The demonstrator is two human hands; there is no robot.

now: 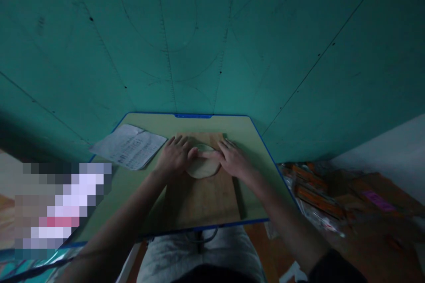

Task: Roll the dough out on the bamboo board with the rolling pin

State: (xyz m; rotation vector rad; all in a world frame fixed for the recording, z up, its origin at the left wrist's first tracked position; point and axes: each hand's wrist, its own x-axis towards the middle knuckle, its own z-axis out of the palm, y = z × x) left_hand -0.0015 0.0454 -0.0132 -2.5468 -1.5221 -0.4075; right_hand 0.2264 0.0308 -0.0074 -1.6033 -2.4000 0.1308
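A flattened round of pale dough point(203, 169) lies on a wooden board point(206, 205). Across the dough runs a short bar that looks like a rolling pin point(207, 154); only its middle shows. My left hand point(175, 154) is closed over the pin's left end, its fingers pointing forward and its thumb turned inward. Over the right end sits my right hand point(232, 155), also with its fingers forward and its thumb toward the middle. Both palms hide the ends of the pin, and the picture is dim.
Printed paper point(129, 146) lies left of the board on the blue-edged table point(262, 159). A green wall point(206, 53) rises right behind the table. Cardboard and plastic-wrapped packs point(318, 194) are on the floor at right. A blurred-out patch covers something at left.
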